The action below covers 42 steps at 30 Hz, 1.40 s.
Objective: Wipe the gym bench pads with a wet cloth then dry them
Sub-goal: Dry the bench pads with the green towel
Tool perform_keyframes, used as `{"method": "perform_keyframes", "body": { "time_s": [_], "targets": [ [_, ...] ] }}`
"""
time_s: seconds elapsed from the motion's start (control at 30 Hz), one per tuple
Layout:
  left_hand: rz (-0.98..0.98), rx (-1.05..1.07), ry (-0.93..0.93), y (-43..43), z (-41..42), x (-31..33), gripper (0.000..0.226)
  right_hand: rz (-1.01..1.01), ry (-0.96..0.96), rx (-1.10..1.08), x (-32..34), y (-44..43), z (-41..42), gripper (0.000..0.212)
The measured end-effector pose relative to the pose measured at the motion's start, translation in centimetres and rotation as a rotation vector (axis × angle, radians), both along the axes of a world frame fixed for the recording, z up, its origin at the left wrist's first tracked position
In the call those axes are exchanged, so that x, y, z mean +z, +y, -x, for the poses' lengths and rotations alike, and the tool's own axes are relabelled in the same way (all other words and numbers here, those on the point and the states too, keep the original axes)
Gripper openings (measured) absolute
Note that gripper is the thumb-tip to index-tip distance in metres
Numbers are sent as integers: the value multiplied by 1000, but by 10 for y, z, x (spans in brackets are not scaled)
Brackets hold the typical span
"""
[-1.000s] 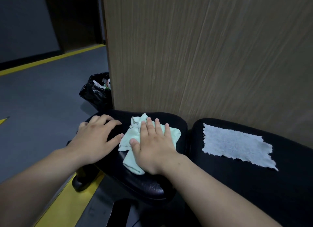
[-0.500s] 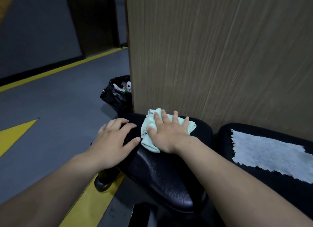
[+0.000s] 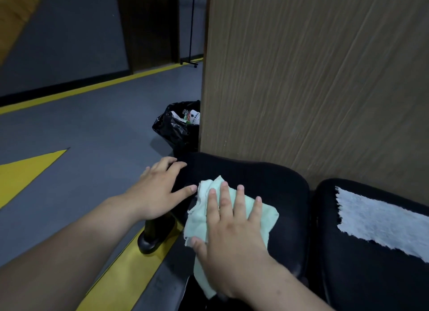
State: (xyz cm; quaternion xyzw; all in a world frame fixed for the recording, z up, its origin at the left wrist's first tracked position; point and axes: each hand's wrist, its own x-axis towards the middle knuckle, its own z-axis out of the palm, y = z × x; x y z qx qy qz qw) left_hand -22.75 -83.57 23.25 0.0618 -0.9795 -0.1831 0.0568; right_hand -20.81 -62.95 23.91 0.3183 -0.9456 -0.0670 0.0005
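The right hand has slid the green cloth back toward the pad's near edge, flat on it. The left hand rests open at the left edge.

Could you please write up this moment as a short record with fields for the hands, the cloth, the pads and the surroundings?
Right hand: right hand pressed flat, fingers spread, on the crumpled pale green cloth
Left hand: left hand flat on the pad's left edge, holding nothing
Pad being wiped: rounded black vinyl seat pad, cloth on its near left part
Neighbouring pad: black vinyl pad on the right, with a torn white paper towel sheet lying on it
Behind: upright wood-grain panel
Floor: grey floor with yellow markings; open black rubbish bag beside the panel
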Motion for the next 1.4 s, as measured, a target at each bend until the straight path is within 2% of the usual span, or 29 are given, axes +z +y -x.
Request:
{"method": "perform_keyframes", "body": {
  "time_s": [0.1, 0.2, 0.27, 0.33, 0.47, 0.57, 0.8, 1.1, 1.4],
  "targets": [
    [13, -26, 31, -4, 0, 1, 68, -77, 6, 14, 1, -23, 8, 89],
    [-176, -18, 31, -7, -2, 1, 69, -77, 17, 23, -6, -49, 18, 89],
    [-233, -32, 28, -11, -3, 0, 76, -78, 40, 46, -8, -64, 26, 88],
    [-241, -21, 45, -15, -3, -3, 83, -47, 29, 61, -6, -77, 36, 90],
    [-246, 57, 62, -23, -4, -6, 80, 57, -96, 88, 2, -84, 57, 104],
    [-240, 76, 38, -31, -7, -8, 86, 146, -159, 121, 6, -72, 62, 112],
    [-191, -16, -32, -31, -10, -6, 99, 129, -166, 126, 11, -30, 54, 111],
    [-183, -10, 11, -28, -13, -3, 59, 74, -187, 82, 16, 18, 31, 109],
    [-232, 80, 7, -29, -5, -5, 47, 15, -69, 45, 4, -40, 39, 99]
  ]
}}
